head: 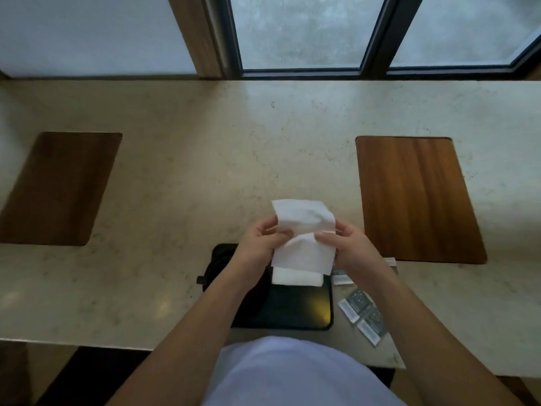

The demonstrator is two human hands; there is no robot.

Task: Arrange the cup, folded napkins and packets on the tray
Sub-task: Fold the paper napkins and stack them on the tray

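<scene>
A pale stone counter (pixel 205 159) carries two wooden mats, one (pixel 55 189) far left of the fingers and one (pixel 415 197) just right of them, and one black tray (pixel 292 309) directly below them. One white napkin (pixel 301 235) is held up between both hands, its long axis running away from the person, while a second, folded napkin (pixel 295 277) lies crosswise on the tray just beneath. The left hand (pixel 260 238) and right hand (pixel 345 241) each pinch a side edge of the raised napkin with curled fingers, and at least three small packets (pixel 361 315) lie on the counter right of the tray, below the right hand.
</scene>
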